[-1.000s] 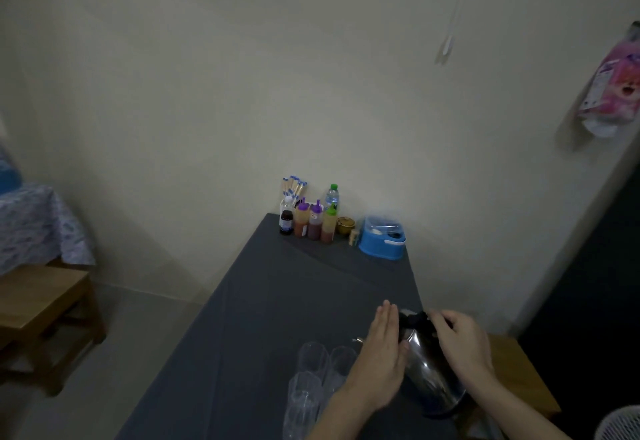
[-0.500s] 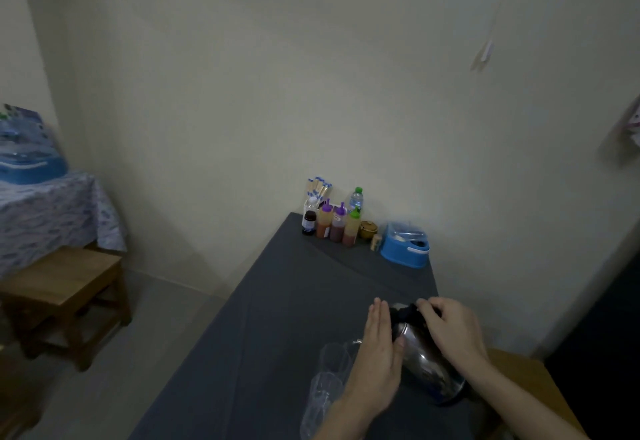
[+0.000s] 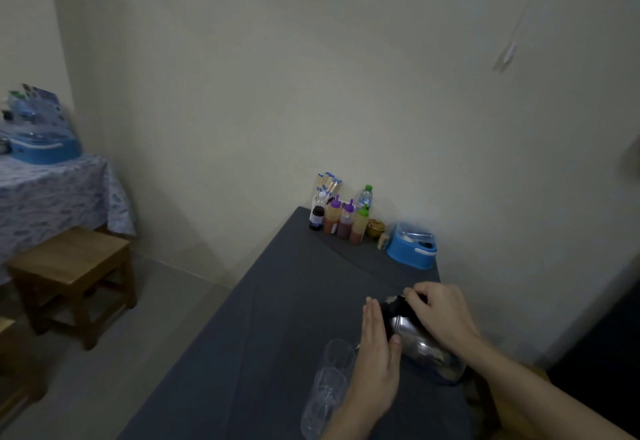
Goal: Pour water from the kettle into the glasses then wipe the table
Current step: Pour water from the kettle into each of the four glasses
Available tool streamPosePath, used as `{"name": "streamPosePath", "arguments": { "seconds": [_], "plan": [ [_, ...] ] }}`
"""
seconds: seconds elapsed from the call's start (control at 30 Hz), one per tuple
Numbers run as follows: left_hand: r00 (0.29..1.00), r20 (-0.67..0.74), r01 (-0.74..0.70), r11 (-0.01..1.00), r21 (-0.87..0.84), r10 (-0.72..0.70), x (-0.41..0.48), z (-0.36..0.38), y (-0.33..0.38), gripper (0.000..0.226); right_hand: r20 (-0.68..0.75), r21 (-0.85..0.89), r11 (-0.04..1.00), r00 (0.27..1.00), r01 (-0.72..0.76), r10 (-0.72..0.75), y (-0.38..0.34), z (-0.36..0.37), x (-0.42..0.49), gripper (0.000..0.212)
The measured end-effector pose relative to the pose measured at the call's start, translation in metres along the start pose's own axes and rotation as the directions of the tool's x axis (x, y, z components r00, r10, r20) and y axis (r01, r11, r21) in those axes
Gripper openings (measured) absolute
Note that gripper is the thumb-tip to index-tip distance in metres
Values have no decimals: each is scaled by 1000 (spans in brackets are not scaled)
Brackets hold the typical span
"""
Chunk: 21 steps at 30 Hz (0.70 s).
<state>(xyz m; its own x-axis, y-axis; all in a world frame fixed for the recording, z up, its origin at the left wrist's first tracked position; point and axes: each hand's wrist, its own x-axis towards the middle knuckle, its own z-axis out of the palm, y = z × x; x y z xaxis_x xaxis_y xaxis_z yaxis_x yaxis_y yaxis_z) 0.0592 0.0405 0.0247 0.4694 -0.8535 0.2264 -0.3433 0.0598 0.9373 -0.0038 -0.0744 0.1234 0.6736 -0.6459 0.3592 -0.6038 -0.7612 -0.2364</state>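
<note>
A shiny steel kettle (image 3: 420,344) with a black lid stands on the dark grey table (image 3: 298,318) near its right edge. My left hand (image 3: 379,360) rests flat against the kettle's left side, fingers straight and together. My right hand (image 3: 440,313) is curled over the black lid and handle at the kettle's top. Clear glasses (image 3: 329,380) stand just left of my left hand, partly hidden by my wrist. No cloth is visible.
At the table's far end stand sauce bottles (image 3: 341,220), a water bottle (image 3: 364,195), a chopstick holder (image 3: 325,185) and a blue box (image 3: 412,245) against the wall. A wooden stool (image 3: 74,273) and a cloth-covered table (image 3: 55,197) are at left.
The camera view has swung to the left, bringing the stool and side table further in. Both hands stay on the kettle, which has hardly moved.
</note>
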Motion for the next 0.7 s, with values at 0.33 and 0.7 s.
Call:
{"name": "streamPosePath", "arguments": {
  "seconds": [0.33, 0.7],
  "plan": [
    [995, -98, 13, 995, -102, -23, 3, 0, -3, 71, 23, -22, 997, 997, 77, -77, -11, 3, 12, 35],
    [990, -127, 37, 987, -159, -58, 3, -1, -4, 84, 13, -115, 975, 982, 188, -188, -22, 0, 20, 41]
  ]
}}
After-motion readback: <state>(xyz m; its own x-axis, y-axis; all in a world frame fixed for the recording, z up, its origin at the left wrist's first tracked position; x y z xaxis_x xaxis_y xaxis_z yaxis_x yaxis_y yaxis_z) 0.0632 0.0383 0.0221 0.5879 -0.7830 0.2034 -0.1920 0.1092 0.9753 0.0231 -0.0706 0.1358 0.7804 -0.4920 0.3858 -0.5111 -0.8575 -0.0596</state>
